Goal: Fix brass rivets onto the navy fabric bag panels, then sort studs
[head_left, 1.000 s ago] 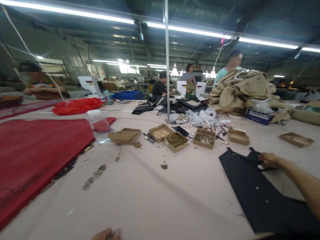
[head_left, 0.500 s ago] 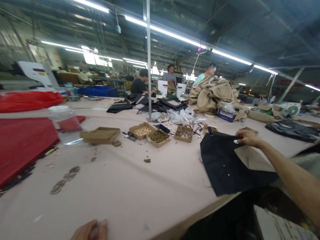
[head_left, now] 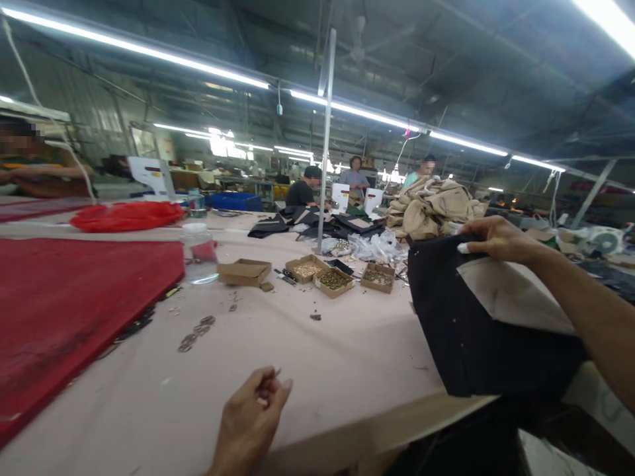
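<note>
A black cloth (head_left: 461, 330) is being held up off the table (head_left: 347, 357) by its top edge, pinched tight in the right hand (head_left: 496, 239) and hanging down below it over the near table edge. The left hand (head_left: 253, 413) is being held low over the table with fingers curled in close, and whether anything tiny is pinched there can't be told. Cardboard boxes (head_left: 333, 280) are sitting well beyond both hands, with a red cloth (head_left: 74, 291) lying far left of the left hand.

Large factory hall under a dark pitched metal roof (head_left: 446, 53). Long fluorescent tube lights (head_left: 357, 111) run in rows overhead; bright windows (head_left: 223, 142) glow at the far end. A slim metal pole (head_left: 325, 132) rises from the broad, pale pink work table (head_left: 347, 357); grey corrugated wall (head_left: 74, 92) at left.
</note>
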A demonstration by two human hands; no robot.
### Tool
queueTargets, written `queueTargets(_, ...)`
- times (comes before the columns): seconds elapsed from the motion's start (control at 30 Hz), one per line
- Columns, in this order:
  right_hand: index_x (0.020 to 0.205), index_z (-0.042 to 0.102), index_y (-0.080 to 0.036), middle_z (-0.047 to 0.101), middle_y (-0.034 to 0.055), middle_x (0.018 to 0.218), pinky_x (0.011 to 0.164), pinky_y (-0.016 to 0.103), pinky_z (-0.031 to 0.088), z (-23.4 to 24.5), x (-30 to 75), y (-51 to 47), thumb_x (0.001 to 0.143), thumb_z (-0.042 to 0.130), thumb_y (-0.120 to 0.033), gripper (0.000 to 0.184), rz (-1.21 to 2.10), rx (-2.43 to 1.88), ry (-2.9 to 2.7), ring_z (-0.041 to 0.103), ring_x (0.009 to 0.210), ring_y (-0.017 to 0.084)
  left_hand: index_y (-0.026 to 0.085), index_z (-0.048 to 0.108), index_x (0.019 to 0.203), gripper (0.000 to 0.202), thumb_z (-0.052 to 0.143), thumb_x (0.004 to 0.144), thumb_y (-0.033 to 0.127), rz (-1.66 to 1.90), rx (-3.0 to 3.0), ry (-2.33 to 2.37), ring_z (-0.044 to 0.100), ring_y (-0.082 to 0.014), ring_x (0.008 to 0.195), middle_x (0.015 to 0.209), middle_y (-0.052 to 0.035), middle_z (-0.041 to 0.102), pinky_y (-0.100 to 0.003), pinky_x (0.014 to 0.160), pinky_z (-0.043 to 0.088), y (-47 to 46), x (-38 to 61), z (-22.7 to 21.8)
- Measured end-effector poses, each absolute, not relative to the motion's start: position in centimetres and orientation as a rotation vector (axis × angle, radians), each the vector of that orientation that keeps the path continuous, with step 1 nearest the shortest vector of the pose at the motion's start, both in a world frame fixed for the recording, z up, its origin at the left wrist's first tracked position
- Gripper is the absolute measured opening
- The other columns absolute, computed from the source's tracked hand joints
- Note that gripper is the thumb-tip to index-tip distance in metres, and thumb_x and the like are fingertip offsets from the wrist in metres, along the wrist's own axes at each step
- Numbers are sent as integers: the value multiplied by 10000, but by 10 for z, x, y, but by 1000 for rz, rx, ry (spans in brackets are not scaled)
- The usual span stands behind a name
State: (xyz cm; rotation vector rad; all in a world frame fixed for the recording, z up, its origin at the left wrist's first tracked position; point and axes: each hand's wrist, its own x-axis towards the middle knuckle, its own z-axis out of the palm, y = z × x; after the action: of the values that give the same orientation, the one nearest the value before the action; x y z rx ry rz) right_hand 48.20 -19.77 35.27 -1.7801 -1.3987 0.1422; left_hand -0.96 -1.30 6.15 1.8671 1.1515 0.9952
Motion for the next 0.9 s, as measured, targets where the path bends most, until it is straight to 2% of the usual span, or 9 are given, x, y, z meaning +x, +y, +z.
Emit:
queueTargets(0.13, 880, 752, -152, 713, 33, 800, 600, 252, 506, 398, 414, -199, 641, 914, -352, 351, 244, -1608, -1631, 636, 689, 165, 161, 601, 1184, 515, 667, 834, 533, 1113, 1992, 750, 694, -229, 940, 1102, -109, 698, -369, 825, 598, -32, 21, 168)
queueTargets(0.23, 871, 746, -144, 704, 33, 795, 595, 254, 506, 420, 362, -197, 661, 910, -337, 329, 314, -1459, -1755, 638, 693, 166, 176, 568, 1286, 613, 715, 809, 531, 1305, 2187, 537, 644, -279, 1136, 1264, -137, 637, -450, 993, 544, -44, 37, 254)
queueTargets(0.3, 881, 742, -134, 698, 32, 792, 595, 253, 502, 427, 330, -192, 671, 905, -341, 336, 378, -1356, -1837, 636, 693, 163, 169, 555, 1322, 689, 745, 778, 547, 1377, 2287, 436, 605, -307, 1206, 1311, -148, 611, -475, 1029, 513, -51, 45, 301)
queueTargets(0.37, 897, 736, -125, 689, 28, 782, 584, 243, 490, 427, 303, -184, 673, 904, -350, 359, 455, -1233, -1908, 624, 675, 149, 156, 576, 1306, 704, 758, 759, 559, 1328, 2361, 347, 626, -299, 1157, 1263, -135, 638, -453, 989, 527, -55, 51, 336)
queueTargets(0.47, 908, 725, -121, 676, 18, 768, 571, 226, 473, 421, 278, -163, 656, 911, -369, 399, 582, -1050, -1960, 607, 654, 129, 129, 675, 1141, 611, 773, 726, 567, 1066, 2411, 291, 679, -237, 902, 1002, -73, 709, -351, 786, 567, -51, 55, 362)
queueTargets(0.53, 901, 719, -117, 671, 14, 761, 567, 220, 463, 412, 270, -146, 638, 918, -380, 422, 657, -957, -1966, 598, 649, 121, 116, 726, 948, 516, 801, 684, 552, 822, 2379, 306, 655, -188, 717, 791, -26, 692, -280, 633, 530, -43, 52, 367)
queueTargets(0.6, 916, 721, -112, 676, 17, 775, 575, 221, 461, 399, 265, -128, 641, 916, -393, 439, 717, -886, -1951, 597, 657, 118, 112, 732, 803, 436, 832, 647, 507, 656, 2268, 370, 617, -157, 607, 667, -5, 656, -244, 544, 477, -34, 45, 368)
queueTargets(0.73, 1024, 743, -121, 717, 49, 874, 672, 260, 511, 369, 256, -102, 676, 896, -433, 492, 781, -825, -1862, 643, 753, 150, 117, 734, 731, 319, 875, 606, 374, 724, 1989, 569, 610, -152, 552, 616, -20, 660, -238, 493, 456, -25, 27, 371)
queueTargets(0.9, 1079, 749, -164, 749, 74, 938, 812, 352, 567, 347, 257, -96, 646, 915, -497, 571, 700, -876, -1649, 700, 854, 208, 120, 700, 745, 275, 893, 620, 270, 824, 1777, 698, 659, -189, 573, 611, -34, 657, -302, 569, 556, -16, 16, 384)
